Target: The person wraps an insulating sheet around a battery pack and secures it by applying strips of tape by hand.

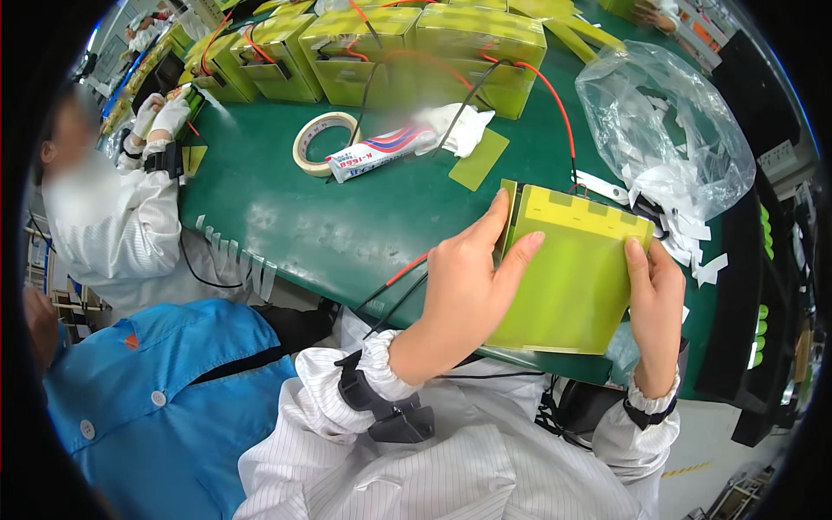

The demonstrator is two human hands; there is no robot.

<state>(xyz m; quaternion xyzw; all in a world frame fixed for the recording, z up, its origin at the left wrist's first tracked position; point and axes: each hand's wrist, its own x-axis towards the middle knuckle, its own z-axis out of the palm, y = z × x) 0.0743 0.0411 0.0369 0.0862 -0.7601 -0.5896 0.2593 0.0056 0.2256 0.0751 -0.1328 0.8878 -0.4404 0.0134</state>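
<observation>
A square yellow-green battery pack [568, 269] with a flat board on its top face lies between my two hands at the table's near edge. My left hand [472, 277] grips its left side, index finger along the edge and thumb over the top corner. On the opposite side my right hand [656, 290] holds the edge, thumb on the face; its other fingers are mostly hidden. A brighter yellow strip runs across the pack's far end, where red and black wires come out. Scissors [607, 188] lie just beyond it, partly covered.
Several finished-looking yellow-green packs [481, 56] stand along the back. A tape roll [325, 143], a glue tube [381, 152] and a green sheet [481, 160] lie mid-table. A clear bag [663, 121] with white scraps sits right. At left, a gloved co-worker [121, 208] works; a blue-clad person [173, 390] is close.
</observation>
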